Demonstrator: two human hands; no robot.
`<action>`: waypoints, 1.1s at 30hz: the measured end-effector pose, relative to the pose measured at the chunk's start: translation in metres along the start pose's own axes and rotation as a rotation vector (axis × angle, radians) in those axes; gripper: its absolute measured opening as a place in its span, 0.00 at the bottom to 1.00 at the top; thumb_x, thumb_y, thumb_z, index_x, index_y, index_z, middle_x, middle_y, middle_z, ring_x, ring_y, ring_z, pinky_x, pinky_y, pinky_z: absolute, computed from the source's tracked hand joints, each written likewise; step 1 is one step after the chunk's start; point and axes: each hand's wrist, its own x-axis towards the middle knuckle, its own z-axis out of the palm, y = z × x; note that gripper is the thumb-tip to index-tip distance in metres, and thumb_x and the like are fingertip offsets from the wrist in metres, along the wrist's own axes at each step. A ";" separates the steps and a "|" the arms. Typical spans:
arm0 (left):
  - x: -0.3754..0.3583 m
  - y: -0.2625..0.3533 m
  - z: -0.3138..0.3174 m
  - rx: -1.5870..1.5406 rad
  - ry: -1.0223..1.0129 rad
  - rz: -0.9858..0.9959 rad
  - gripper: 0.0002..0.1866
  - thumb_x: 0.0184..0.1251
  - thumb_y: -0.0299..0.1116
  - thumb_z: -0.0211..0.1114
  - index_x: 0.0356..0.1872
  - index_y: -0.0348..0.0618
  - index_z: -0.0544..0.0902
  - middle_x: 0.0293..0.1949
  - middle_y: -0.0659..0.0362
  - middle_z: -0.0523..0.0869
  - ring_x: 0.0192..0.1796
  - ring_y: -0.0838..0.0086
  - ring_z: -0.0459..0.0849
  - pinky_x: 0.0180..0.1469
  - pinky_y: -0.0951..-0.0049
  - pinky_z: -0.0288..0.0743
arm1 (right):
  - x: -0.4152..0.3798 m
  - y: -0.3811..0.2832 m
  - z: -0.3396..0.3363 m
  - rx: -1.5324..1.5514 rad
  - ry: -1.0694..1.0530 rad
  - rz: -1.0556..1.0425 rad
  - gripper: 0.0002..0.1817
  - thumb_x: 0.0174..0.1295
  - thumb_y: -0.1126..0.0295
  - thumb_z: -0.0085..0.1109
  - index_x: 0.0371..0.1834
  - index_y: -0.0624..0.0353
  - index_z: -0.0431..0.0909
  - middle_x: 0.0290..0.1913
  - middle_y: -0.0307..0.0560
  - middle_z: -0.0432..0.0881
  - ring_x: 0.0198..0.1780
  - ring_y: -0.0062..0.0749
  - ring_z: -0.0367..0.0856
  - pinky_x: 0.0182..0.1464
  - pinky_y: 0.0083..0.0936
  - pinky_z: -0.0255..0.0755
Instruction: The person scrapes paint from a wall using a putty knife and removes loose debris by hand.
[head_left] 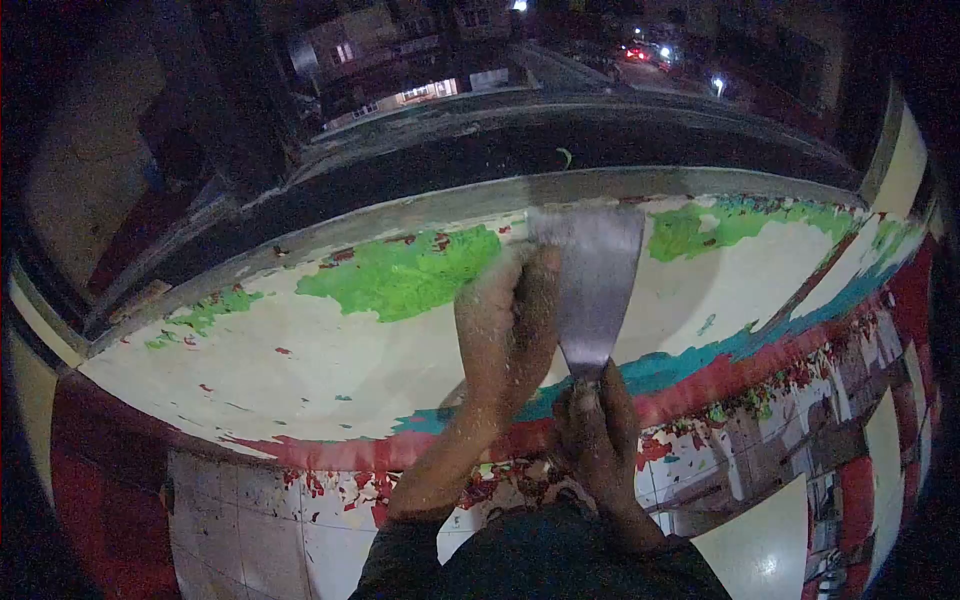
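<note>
A wide metal scraper (598,285) points away from me, its broad edge near the back of a window sill (380,370) with cream, green, teal and red paint. My right hand (597,420) is wrapped round the scraper's handle end, close to the sill's front edge. Against the left side of the blade, my left hand (510,310) has its fingers bent and pressed together; whether they grip the blade's edge or only press on it is hard to tell. Patches of green paint (410,270) lie left of the blade, and another green patch (700,230) lies to its right.
Beyond the sill runs a dark window track (440,160), with buildings and street lights outside. Paint chips (340,490) are scattered on the tiled floor (240,520) below. Pale frame posts stand at both ends of the sill.
</note>
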 end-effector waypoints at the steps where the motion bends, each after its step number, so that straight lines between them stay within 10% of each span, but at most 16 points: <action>1: -0.001 -0.001 0.000 -0.041 -0.004 -0.017 0.09 0.62 0.31 0.54 0.25 0.36 0.74 0.15 0.53 0.71 0.17 0.68 0.69 0.22 0.71 0.63 | -0.001 0.001 -0.002 -0.019 0.001 0.002 0.20 0.66 0.60 0.41 0.55 0.60 0.58 0.22 0.33 0.63 0.17 0.12 0.58 0.15 0.12 0.54; 22: -0.004 0.010 -0.003 0.011 0.000 -0.036 0.10 0.62 0.32 0.54 0.25 0.37 0.74 0.15 0.54 0.72 0.17 0.70 0.71 0.21 0.71 0.63 | -0.003 -0.006 -0.003 -0.073 -0.008 0.028 0.22 0.65 0.61 0.41 0.58 0.63 0.57 0.20 0.32 0.63 0.17 0.12 0.59 0.16 0.13 0.56; 25: 0.001 0.003 0.000 -0.026 0.016 -0.066 0.15 0.64 0.40 0.54 0.24 0.40 0.74 0.15 0.67 0.69 0.17 0.86 0.65 0.17 0.83 0.59 | 0.003 -0.004 -0.001 0.017 -0.010 0.029 0.22 0.65 0.60 0.41 0.58 0.62 0.57 0.19 0.31 0.62 0.16 0.12 0.58 0.16 0.12 0.56; 33: -0.001 0.008 -0.003 -0.017 0.017 -0.109 0.09 0.61 0.31 0.55 0.26 0.37 0.75 0.15 0.56 0.73 0.16 0.73 0.70 0.21 0.73 0.63 | 0.004 0.002 -0.004 -0.044 -0.047 0.007 0.22 0.66 0.60 0.41 0.57 0.62 0.58 0.19 0.31 0.61 0.16 0.12 0.58 0.15 0.12 0.55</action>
